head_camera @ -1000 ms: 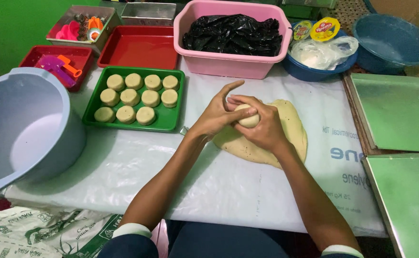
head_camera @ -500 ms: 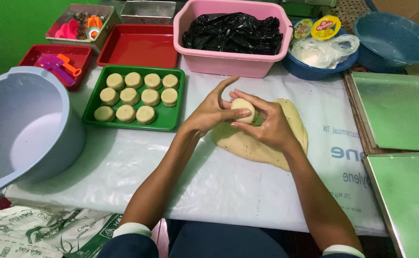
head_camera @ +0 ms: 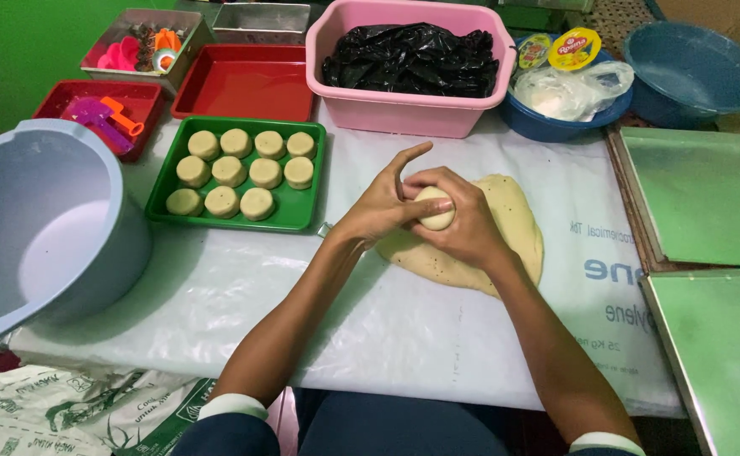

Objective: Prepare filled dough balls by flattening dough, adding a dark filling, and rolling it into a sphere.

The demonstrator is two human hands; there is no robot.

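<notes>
Both hands are cupping one small dough ball (head_camera: 435,208) above the flattened dough sheet (head_camera: 505,236) at the table's middle. Going left to right: a grey bucket (head_camera: 40,219) is sitting at the left edge, red trays (head_camera: 243,84) are lying behind it, and a green tray (head_camera: 239,221) is holding ten pressed dough discs (head_camera: 239,173) just beside the left hand (head_camera: 378,207). That hand is curling half shut against the ball's left side, index finger sticking up free. The right hand (head_camera: 467,228) is wrapping over the ball from the right, fingers closing round it, so the ball is being gripped between both palms. A pink tub (head_camera: 403,110) with black plastic is standing behind, a blue bowl (head_camera: 555,127) and metal sheets (head_camera: 707,194) to the right. Risk, as I judge it: uneven palm pressure is likely cracking or lopsiding the ball, and soft dough could be sticking to the fingers or to the sheet below if it sags.
</notes>
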